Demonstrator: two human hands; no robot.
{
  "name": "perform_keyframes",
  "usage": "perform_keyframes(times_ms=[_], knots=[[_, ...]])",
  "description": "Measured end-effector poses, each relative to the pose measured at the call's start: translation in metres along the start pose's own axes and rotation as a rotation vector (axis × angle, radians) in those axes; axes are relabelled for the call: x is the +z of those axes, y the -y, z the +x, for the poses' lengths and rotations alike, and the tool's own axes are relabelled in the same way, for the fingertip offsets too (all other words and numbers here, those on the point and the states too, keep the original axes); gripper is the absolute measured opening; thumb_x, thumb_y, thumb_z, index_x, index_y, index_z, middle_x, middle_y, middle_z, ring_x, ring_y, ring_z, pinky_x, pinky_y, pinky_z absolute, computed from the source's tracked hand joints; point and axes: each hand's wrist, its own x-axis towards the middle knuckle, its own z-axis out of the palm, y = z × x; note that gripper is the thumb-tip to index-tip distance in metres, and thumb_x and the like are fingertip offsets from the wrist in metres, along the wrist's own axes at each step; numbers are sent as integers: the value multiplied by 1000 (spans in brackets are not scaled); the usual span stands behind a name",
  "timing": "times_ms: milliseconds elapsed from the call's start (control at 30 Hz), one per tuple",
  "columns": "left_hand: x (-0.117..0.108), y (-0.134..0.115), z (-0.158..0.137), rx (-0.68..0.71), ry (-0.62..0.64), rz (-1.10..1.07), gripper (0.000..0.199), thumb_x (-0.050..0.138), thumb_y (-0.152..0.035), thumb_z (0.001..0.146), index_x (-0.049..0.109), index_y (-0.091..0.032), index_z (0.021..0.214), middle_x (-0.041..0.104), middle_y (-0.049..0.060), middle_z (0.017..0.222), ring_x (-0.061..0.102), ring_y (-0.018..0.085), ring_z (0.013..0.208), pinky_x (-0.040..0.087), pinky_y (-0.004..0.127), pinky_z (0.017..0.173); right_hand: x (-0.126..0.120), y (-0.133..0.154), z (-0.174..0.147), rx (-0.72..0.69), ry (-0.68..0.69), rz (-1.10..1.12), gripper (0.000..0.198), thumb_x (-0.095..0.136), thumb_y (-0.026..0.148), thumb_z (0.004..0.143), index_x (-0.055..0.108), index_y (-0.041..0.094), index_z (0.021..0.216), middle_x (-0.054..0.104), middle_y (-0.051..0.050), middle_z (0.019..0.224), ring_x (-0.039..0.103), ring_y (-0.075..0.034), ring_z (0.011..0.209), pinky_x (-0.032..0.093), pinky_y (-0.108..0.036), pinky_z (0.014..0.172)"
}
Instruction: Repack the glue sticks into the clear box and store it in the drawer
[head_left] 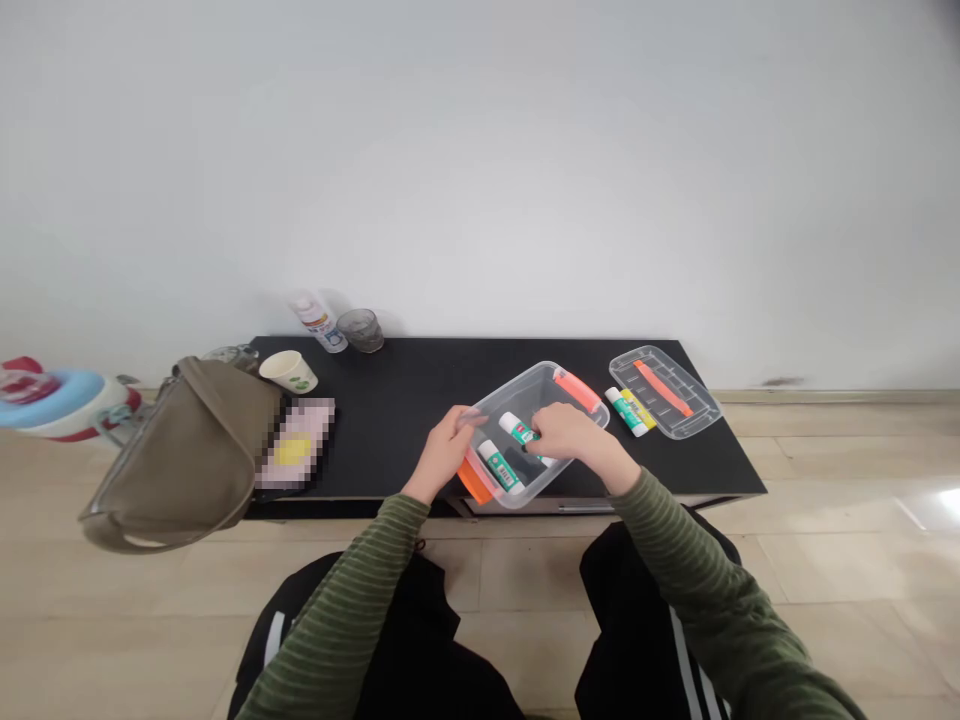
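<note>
A clear plastic box (pixel 540 487) with orange latches stands on the black table. My left hand (pixel 448 447) is closed on its left rim, thumb at the upper edge. My right hand (pixel 566 433) reaches into the box, its curled fingers on a green-and-white glue stick (pixel 516 427) that they partly cover. Closer to the front wall, a second green-and-white glue stick (pixel 500 467) lies on the box floor. Outside, to the right of the box, another green-and-white glue stick (pixel 626 412) lies beside a yellow one (pixel 640 409).
The box's clear lid (pixel 679 425) with an orange handle lies at the table's right end. Leftward are a paper cup (pixel 289 371), a grey glass (pixel 361 331), a spray can (pixel 321 322), a blurred pink packet (pixel 300 440) and a brown bag (pixel 187 455) overhanging the table (pixel 405 380).
</note>
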Motion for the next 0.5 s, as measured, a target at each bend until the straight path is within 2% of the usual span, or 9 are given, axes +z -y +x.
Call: perform_keyframes(times_ms=[133,267,400,500], knots=[[-1,-5,4,10,51,11,31,44,-19,79,60,-21,106,75,9,114,65,24,119,42,40,105,9,13,11,23,66,-38,34,66,36,80,76,16,105,74,-18,109,71,-32,99,53,-33,73],[-1,-6,7,25,97,27,31,43,-19,79,59,-21,105,75,9,115,65,24,119,42,40,104,19,22,19,20,133,-91,35,68,30,80,75,16,111,73,-19,114,70,-31,103,55,-34,79],[0,-7,8,11,99,41,31,44,-19,78,60,-22,105,75,7,115,65,24,119,44,38,102,27,26,25,-17,198,-144,36,70,29,81,73,17,115,73,-18,114,70,-30,105,55,-36,82],[0,-10,6,-6,103,49,34,44,-18,77,60,-21,107,75,7,116,65,24,118,46,39,100,31,28,27,-37,249,-169,33,67,22,83,73,16,115,74,-18,110,71,-30,103,56,-38,82]])
